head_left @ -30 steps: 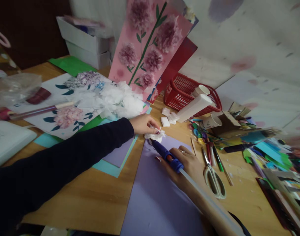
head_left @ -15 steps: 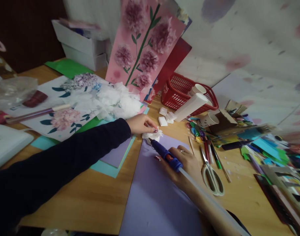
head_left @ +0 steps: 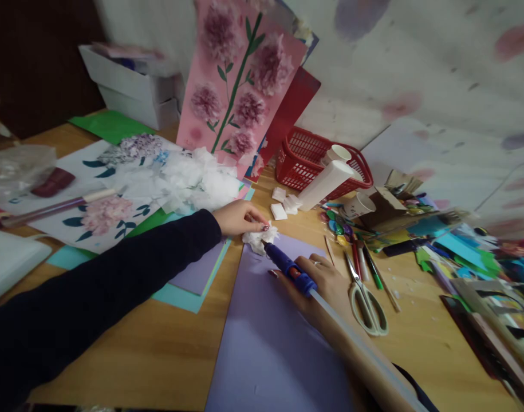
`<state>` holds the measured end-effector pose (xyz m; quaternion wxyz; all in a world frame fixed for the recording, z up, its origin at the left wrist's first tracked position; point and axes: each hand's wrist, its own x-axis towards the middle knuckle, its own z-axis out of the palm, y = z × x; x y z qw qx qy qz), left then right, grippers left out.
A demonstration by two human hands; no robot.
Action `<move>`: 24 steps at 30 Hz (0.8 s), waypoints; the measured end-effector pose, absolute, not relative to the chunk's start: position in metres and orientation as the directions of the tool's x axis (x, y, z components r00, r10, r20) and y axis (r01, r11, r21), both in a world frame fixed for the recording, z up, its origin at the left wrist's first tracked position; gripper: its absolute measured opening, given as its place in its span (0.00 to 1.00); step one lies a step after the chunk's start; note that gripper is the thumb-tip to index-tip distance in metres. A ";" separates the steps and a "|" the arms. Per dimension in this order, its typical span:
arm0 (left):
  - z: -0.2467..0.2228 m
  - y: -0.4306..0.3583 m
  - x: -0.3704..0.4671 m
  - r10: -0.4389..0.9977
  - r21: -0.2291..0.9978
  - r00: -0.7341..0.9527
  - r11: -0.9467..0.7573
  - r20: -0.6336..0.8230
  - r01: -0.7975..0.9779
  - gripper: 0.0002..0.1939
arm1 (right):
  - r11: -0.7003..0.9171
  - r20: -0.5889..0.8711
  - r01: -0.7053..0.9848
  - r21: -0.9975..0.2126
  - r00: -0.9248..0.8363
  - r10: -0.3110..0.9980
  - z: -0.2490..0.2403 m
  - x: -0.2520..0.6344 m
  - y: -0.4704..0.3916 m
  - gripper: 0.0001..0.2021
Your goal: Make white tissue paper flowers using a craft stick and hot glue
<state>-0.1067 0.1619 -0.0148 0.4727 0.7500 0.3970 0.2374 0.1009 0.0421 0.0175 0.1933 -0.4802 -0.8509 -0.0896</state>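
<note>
My left hand [head_left: 238, 218] pinches a small crumpled white tissue paper flower [head_left: 256, 242] at the far edge of a purple paper sheet [head_left: 274, 343]. Wrapped in my right hand [head_left: 328, 286] is a blue hot glue gun [head_left: 287, 266], its dark nozzle pointing at the flower's near side. Whether the nozzle touches the tissue I cannot tell. A long translucent glue stick [head_left: 351, 325] runs out of the gun's back along my right forearm. Several folded white tissue pieces [head_left: 279, 212] lie just beyond the flower.
Scissors [head_left: 368, 309], pens and brushes lie right of my right hand. Behind stand a red basket [head_left: 294, 171], a white roll [head_left: 326, 186] and a pink flower picture [head_left: 227, 97]. A white tissue pile [head_left: 201, 180] and painted flower sheet [head_left: 73, 220] are at left.
The view has shifted slightly, so everything sits a little further left. The glue gun's nozzle stays close to the tissue flower, and both hands keep their grip.
</note>
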 end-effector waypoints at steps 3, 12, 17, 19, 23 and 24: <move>-0.016 0.161 -0.106 0.815 0.927 0.579 -0.188 -0.038 0.326 0.16 | 0.515 0.412 0.856 -0.043 -0.454 0.790 0.014 0.105 0.041 0.20; -0.007 0.153 -0.102 0.810 0.840 0.575 -0.389 0.116 0.378 0.17 | 0.523 0.427 0.841 -0.139 -0.425 0.798 0.004 0.104 0.037 0.18; -0.008 0.151 -0.098 0.824 0.821 0.553 -0.395 0.119 0.413 0.12 | 0.540 0.396 0.832 -0.128 -0.456 0.797 0.009 0.102 0.035 0.17; -0.009 0.153 -0.098 0.830 0.824 0.545 -0.389 0.119 0.413 0.09 | 0.546 0.411 0.829 -0.125 -0.457 0.788 0.010 0.103 0.034 0.17; -0.011 0.155 -0.098 0.843 0.829 0.527 -0.372 0.112 0.418 0.09 | 0.544 0.445 0.831 -0.120 -0.444 0.778 0.008 0.104 0.035 0.17; -0.011 0.156 -0.098 0.846 0.833 0.522 -0.363 0.107 0.418 0.09 | 0.542 0.449 0.831 -0.124 -0.440 0.778 0.008 0.104 0.036 0.18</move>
